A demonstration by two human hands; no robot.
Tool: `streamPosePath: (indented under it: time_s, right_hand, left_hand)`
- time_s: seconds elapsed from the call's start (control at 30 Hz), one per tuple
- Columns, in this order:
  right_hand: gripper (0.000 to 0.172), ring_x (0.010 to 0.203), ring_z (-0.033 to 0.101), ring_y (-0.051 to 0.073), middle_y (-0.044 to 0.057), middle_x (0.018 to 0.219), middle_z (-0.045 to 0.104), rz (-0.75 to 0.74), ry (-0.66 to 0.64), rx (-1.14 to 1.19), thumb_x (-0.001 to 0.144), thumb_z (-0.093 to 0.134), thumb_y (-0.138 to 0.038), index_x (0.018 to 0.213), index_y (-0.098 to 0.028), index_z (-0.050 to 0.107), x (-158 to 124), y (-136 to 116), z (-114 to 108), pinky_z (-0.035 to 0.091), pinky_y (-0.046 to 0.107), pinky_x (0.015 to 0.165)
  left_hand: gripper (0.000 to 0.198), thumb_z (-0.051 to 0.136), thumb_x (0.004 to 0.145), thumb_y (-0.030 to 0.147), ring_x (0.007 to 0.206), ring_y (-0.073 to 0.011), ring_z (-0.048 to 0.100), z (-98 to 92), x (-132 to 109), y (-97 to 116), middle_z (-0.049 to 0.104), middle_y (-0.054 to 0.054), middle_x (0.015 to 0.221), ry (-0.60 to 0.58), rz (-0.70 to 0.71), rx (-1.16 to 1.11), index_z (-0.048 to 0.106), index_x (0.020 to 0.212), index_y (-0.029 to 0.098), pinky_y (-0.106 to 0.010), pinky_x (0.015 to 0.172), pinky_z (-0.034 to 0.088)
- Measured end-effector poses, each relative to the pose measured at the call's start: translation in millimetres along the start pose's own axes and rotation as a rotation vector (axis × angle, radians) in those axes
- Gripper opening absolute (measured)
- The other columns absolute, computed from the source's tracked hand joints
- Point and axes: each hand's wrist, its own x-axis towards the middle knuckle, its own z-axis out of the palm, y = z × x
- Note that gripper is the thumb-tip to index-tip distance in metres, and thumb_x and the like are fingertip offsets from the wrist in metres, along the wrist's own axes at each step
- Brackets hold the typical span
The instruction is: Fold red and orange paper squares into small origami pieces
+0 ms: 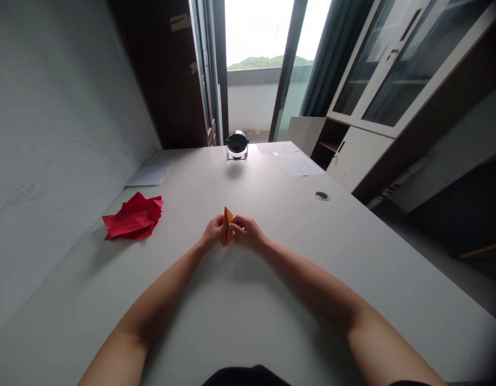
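A small folded piece of orange paper [227,219] stands upright between my two hands, above the middle of the white table. My left hand [214,231] pinches its left side. On the other side, my right hand [246,230] grips the paper with thumb and fingers. The folds form a narrow pointed shape, tapering at the top and bottom. Some of the fingertips behind the paper are hidden.
Crumpled, folded red paper [135,217] lies to the left by the wall. A small round black device on a stand [237,145] is at the far edge. Paper sheets [300,163] lie at the back right, near a cable hole [322,196]. Another sheet [149,173] lies back left.
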Motion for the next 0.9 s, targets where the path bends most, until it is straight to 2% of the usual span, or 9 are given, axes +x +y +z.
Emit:
streamPosePath:
  time_s: [0.13, 0.3, 0.4, 0.57, 0.67, 0.8, 0.9]
  right_hand:
    - [0.038, 0.065, 0.057, 0.014, 0.001, 0.074, 0.065, 0.000, -0.011, 0.025, 0.083, 0.066, -0.057, 0.080, -0.020, 0.060, -0.1, 0.1, -1.1, 0.047, 0.027, 0.064]
    - [0.032, 0.065, 0.056, 0.014, -0.001, 0.074, 0.063, -0.016, -0.037, 0.035, 0.083, 0.065, -0.052, 0.080, -0.021, 0.057, 0.1, 1.4, -2.7, 0.047, 0.027, 0.065]
    - [0.024, 0.064, 0.054, 0.014, -0.001, 0.072, 0.062, -0.005, -0.031, 0.006, 0.084, 0.061, -0.044, 0.079, -0.021, 0.056, 0.1, 0.9, -3.5, 0.045, 0.026, 0.063]
    - [0.005, 0.059, 0.047, 0.012, -0.004, 0.065, 0.058, 0.050, 0.066, -0.122, 0.081, 0.052, -0.025, 0.083, -0.022, 0.056, -1.5, -1.1, -1.2, 0.038, 0.023, 0.058]
    - [0.008, 0.058, 0.047, 0.012, -0.004, 0.065, 0.058, 0.071, 0.111, -0.198, 0.078, 0.053, -0.022, 0.085, -0.023, 0.057, -2.7, -3.0, 1.0, 0.036, 0.023, 0.057]
    - [0.004, 0.056, 0.046, 0.011, -0.004, 0.064, 0.059, 0.061, 0.120, -0.277, 0.081, 0.056, -0.027, 0.081, -0.023, 0.056, -3.0, -4.0, 2.1, 0.034, 0.024, 0.056]
    - [0.013, 0.053, 0.042, 0.011, -0.003, 0.062, 0.058, 0.037, 0.128, -0.343, 0.083, 0.057, -0.031, 0.075, -0.022, 0.054, -2.7, -3.0, 2.4, 0.031, 0.025, 0.054]
  left_hand:
    - [0.050, 0.072, 0.079, 0.061, 0.074, -0.0151, 0.062, -2.5, -0.8, 3.0, 0.067, -0.005, 0.086, -0.050, -0.004, -0.025, 0.064, 0.094, 0.013, -0.024, 0.067, 0.048]
    - [0.046, 0.075, 0.079, 0.055, 0.076, -0.0153, 0.063, -5.2, -1.9, 4.5, 0.068, -0.006, 0.089, -0.116, 0.004, -0.023, 0.065, 0.097, 0.014, -0.025, 0.069, 0.048]
    - [0.046, 0.076, 0.078, 0.056, 0.073, -0.0144, 0.062, -4.4, -1.1, 2.2, 0.067, -0.005, 0.085, -0.080, 0.021, 0.011, 0.065, 0.094, 0.014, -0.025, 0.068, 0.047]
    - [0.044, 0.069, 0.083, 0.058, 0.065, -0.0126, 0.057, -1.4, -0.8, 0.0, 0.065, -0.002, 0.076, 0.003, 0.030, 0.099, 0.063, 0.088, 0.015, -0.023, 0.060, 0.043]
    - [0.042, 0.066, 0.085, 0.058, 0.064, -0.0130, 0.056, 0.6, -2.7, 1.1, 0.064, -0.001, 0.072, 0.044, 0.042, 0.190, 0.063, 0.086, 0.017, -0.023, 0.058, 0.040]
    - [0.042, 0.065, 0.085, 0.060, 0.062, -0.0131, 0.052, 2.8, -5.0, 2.5, 0.061, 0.000, 0.068, 0.106, 0.067, 0.295, 0.061, 0.080, 0.018, -0.024, 0.058, 0.037]
    - [0.043, 0.066, 0.084, 0.060, 0.061, -0.0133, 0.048, 3.5, -5.9, 4.5, 0.057, 0.001, 0.065, 0.171, 0.099, 0.344, 0.058, 0.072, 0.019, -0.025, 0.059, 0.035]
